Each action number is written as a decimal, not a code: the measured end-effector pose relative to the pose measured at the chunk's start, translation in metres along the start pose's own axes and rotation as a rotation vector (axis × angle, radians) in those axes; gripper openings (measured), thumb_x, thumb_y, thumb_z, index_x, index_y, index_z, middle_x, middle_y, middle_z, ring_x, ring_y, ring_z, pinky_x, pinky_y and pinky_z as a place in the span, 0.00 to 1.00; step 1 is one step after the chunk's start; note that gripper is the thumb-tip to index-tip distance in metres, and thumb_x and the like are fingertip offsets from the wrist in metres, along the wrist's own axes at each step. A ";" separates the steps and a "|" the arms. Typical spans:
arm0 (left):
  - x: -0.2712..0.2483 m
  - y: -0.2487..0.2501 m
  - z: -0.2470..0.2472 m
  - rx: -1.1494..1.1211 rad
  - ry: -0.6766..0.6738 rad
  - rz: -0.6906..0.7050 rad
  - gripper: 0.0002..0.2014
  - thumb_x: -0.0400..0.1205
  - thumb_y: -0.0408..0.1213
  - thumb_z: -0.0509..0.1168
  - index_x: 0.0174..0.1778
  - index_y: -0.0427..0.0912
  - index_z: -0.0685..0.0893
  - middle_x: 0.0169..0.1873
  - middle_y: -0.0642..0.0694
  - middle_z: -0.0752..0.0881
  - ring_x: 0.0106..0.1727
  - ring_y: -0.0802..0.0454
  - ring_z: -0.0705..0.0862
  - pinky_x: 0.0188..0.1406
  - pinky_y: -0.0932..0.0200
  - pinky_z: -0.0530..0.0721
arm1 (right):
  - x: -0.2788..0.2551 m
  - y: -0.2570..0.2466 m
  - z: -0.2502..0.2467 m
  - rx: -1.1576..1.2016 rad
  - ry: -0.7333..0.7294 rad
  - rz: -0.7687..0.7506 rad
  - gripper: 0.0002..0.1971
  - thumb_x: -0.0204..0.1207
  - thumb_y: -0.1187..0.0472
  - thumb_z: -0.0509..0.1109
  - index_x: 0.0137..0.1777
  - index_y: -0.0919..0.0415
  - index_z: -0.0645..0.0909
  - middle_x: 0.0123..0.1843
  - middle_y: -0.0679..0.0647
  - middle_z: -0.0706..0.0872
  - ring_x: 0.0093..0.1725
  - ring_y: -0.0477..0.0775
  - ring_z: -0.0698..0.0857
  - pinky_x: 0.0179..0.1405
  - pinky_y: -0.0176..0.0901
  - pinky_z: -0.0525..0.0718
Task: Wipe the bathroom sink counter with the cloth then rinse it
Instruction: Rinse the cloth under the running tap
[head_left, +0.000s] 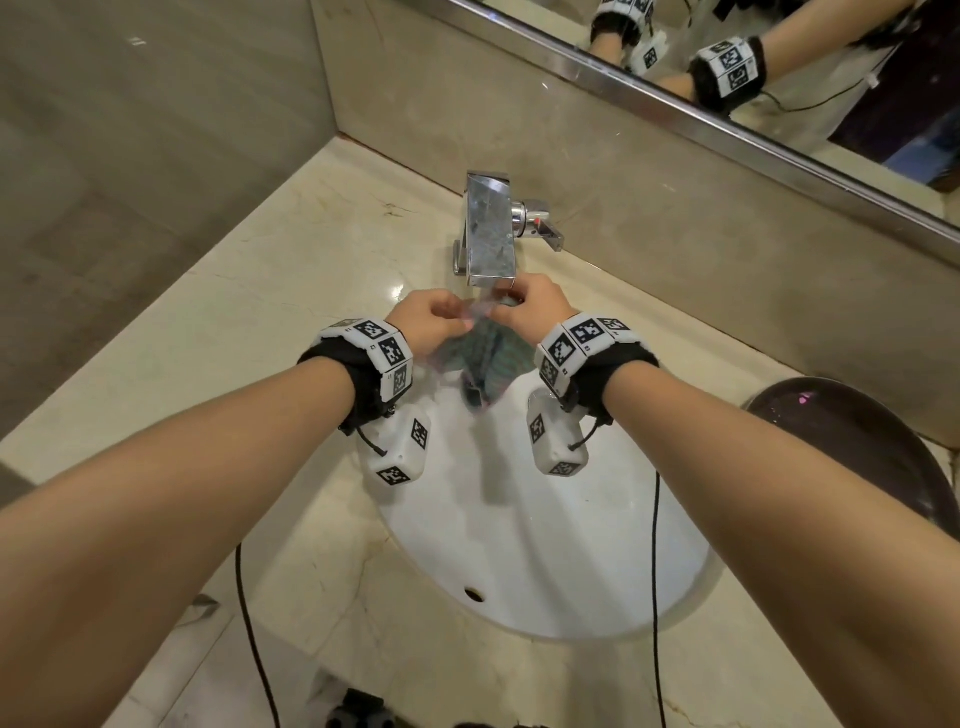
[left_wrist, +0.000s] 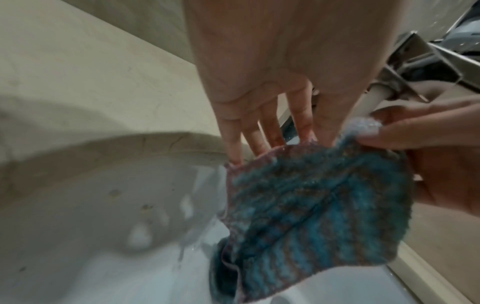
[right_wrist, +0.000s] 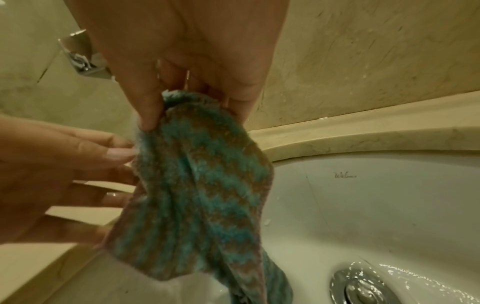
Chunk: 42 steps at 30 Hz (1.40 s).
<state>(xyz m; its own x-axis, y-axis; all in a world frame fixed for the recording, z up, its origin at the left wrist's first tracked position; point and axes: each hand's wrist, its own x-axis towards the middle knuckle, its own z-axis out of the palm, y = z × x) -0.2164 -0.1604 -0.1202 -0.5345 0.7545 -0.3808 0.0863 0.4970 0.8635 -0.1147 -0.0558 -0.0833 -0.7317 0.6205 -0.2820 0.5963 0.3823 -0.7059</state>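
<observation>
A teal and brown striped cloth (head_left: 485, 364) hangs over the white sink (head_left: 545, 545), just under the chrome faucet (head_left: 491, 228) spout. My left hand (head_left: 457, 319) holds the cloth's upper left edge, with the fingers (left_wrist: 270, 131) reaching down behind it. My right hand (head_left: 506, 312) pinches the top right corner between thumb (right_wrist: 148, 115) and fingers. The cloth (left_wrist: 311, 205) is wet and sags in folds (right_wrist: 197, 185) between the hands. Water runs onto its top edge, and water pools round the drain (right_wrist: 363, 290).
The beige marble counter (head_left: 260, 312) surrounds the basin. The faucet handle (head_left: 543, 228) sticks out to the right of the spout. A dark round object (head_left: 852, 441) sits on the counter at the right. A mirror (head_left: 779, 78) runs above the backsplash.
</observation>
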 end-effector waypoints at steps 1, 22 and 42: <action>0.002 0.000 0.000 0.008 0.022 0.042 0.06 0.77 0.31 0.69 0.37 0.45 0.82 0.37 0.49 0.83 0.47 0.49 0.81 0.53 0.54 0.82 | 0.000 0.002 -0.001 -0.017 -0.005 -0.004 0.15 0.74 0.66 0.71 0.61 0.63 0.84 0.59 0.57 0.88 0.58 0.55 0.84 0.52 0.33 0.73; 0.009 -0.001 0.006 0.179 0.079 0.091 0.10 0.76 0.32 0.70 0.51 0.33 0.87 0.40 0.41 0.84 0.42 0.49 0.79 0.41 0.61 0.75 | 0.000 0.006 0.005 -0.189 0.023 0.032 0.14 0.74 0.60 0.72 0.60 0.60 0.84 0.58 0.57 0.88 0.61 0.57 0.84 0.63 0.45 0.78; 0.006 -0.017 -0.010 0.140 0.079 -0.003 0.07 0.75 0.31 0.70 0.48 0.40 0.85 0.40 0.45 0.84 0.46 0.49 0.81 0.53 0.57 0.78 | -0.002 -0.005 0.009 0.143 0.068 0.078 0.13 0.77 0.66 0.65 0.61 0.65 0.82 0.52 0.57 0.85 0.50 0.54 0.81 0.47 0.38 0.78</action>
<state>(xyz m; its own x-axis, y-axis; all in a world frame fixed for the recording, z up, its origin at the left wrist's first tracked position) -0.2295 -0.1683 -0.1335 -0.5990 0.7196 -0.3511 0.1980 0.5580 0.8059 -0.1193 -0.0649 -0.0848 -0.6581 0.6914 -0.2982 0.5936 0.2327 -0.7704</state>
